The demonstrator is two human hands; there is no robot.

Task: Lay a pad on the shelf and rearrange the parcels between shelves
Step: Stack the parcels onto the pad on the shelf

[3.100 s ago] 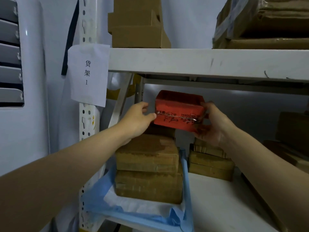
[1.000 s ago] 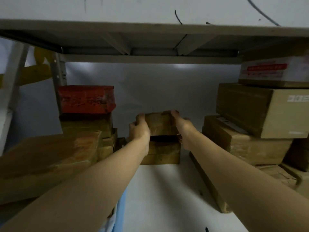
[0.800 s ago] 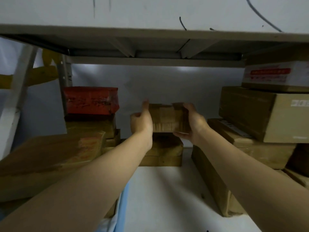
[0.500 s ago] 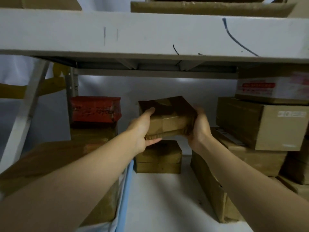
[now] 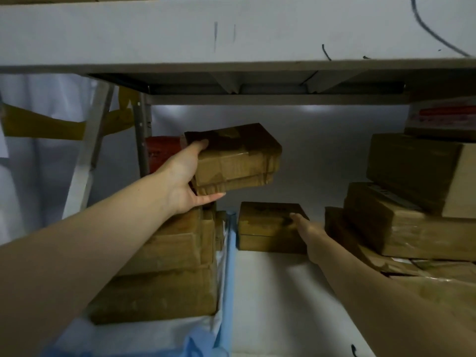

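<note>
My left hand [image 5: 186,180] grips a small brown taped parcel [image 5: 235,157] by its left end and holds it in the air at the middle of the shelf bay. Below it, two more brown parcels [image 5: 268,225] lie stacked on the white shelf [image 5: 278,300]. My right hand [image 5: 307,234] reaches to the right end of that stack, its fingers touching the top parcel. A blue-and-white pad [image 5: 226,292] covers the left part of the shelf, with a stack of brown parcels [image 5: 167,266] on it. A red parcel [image 5: 161,155] sits on top at the back, partly hidden by my left hand.
The white upper shelf [image 5: 231,34] hangs close overhead. Large cardboard boxes [image 5: 412,197] are piled on the right, one with a red-and-white label [image 5: 445,117] at the top. A steel upright [image 5: 143,140] and diagonal brace [image 5: 87,155] stand on the left.
Both hands lifted the brown parcel off the stack at the back. Now my left hand alone holds it, shifted left, and my right hand has dropped to the parcels below.
</note>
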